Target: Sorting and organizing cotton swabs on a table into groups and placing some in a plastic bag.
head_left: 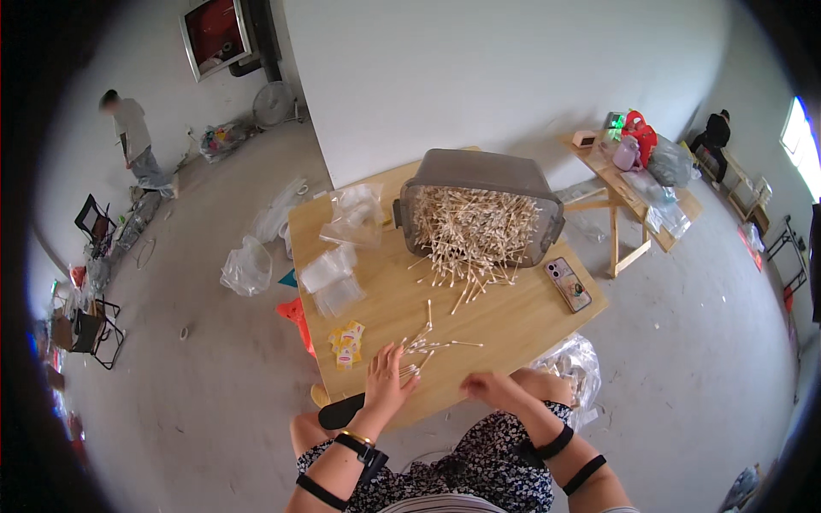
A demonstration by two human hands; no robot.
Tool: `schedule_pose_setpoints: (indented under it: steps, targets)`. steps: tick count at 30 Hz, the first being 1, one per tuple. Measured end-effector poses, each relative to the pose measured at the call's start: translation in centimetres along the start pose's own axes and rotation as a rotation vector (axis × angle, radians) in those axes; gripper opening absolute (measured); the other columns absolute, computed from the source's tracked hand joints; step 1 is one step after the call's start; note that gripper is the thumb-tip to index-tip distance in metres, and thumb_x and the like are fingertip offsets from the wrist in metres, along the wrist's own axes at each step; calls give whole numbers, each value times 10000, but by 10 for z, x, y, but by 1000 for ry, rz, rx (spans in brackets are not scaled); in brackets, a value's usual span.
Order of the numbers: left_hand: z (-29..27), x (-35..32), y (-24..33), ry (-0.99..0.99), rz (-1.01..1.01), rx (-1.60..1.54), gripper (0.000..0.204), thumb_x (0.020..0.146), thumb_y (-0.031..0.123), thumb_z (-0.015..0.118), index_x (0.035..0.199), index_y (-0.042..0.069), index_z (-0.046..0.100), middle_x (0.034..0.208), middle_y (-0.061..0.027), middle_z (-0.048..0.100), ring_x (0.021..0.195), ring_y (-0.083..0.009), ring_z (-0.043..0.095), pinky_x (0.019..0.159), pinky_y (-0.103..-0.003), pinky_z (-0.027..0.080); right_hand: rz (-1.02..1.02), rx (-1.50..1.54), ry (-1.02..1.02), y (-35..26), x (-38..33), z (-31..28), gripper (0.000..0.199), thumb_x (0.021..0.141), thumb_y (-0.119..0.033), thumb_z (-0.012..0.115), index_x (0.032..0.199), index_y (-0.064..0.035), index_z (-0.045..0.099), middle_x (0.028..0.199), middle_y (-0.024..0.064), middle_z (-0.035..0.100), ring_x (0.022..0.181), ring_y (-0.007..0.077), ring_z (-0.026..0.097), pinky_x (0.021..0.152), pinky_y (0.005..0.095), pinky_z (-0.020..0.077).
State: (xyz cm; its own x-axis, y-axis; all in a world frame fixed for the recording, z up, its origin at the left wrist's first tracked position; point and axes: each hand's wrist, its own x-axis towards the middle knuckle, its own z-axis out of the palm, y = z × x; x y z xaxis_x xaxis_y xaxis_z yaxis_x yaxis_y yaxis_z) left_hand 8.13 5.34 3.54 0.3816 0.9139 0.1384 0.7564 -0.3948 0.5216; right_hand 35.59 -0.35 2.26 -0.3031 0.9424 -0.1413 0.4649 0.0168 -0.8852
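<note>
Near the front edge of the wooden table (pixel 505 329), a small loose pile of cotton swabs (pixel 440 345) lies with its sticks pointing various ways. My left hand (pixel 388 381) rests at the pile's left side, fingers stretched out and apart, and some swab tips show beside its thumb. My right hand (pixel 489 389) is over the table's front edge, apart from the pile, with its fingers curled in; whatever they may hold is hidden. Farther back, a grey plastic bin (pixel 479 167) lies on its side, with a large heap of cotton swabs (pixel 475 224) spilling from its mouth.
Yellow-and-white paper pieces (pixel 346 344) lie left of my left hand, with clear plastic bags (pixel 332 278) behind them. A phone (pixel 568 285) sits at the table's right. Beyond stands a side table (pixel 613 175) with bags. One person (pixel 135 141) stands far left; another (pixel 712 141) is far right.
</note>
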Motion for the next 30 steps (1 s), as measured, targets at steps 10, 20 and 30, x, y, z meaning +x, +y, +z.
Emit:
schedule_pose_setpoints:
  steps: [10, 20, 30]
  targets:
    - [37, 32, -12, 80, 27, 136, 884, 735, 249, 834, 1465, 80, 365, 1416, -172, 489, 1334, -359, 446, 1135, -498, 322, -3, -385, 744, 25, 62, 0, 131, 804, -104, 695, 931, -76, 703, 940, 111, 651, 940, 331, 617, 823, 426, 505]
    - [45, 36, -33, 100, 0, -37, 429, 767, 116, 756, 1178, 124, 632, 1185, -78, 617, 1140, -320, 553, 999, -459, 417, 88, -511, 756, 38, 100, -7, 82, 792, -135, 720, 854, -95, 685, 923, 102, 629, 949, 317, 590, 823, 434, 474]
    - [36, 9, -27, 129, 23, 91, 623, 827, 198, 717, 1387, 67, 474, 1435, -146, 458, 1361, -370, 402, 1174, -522, 273, 46, -446, 617, 2, 179, 28, 94, 823, -210, 727, 875, -142, 689, 969, 61, 629, 1014, 306, 571, 870, 440, 443]
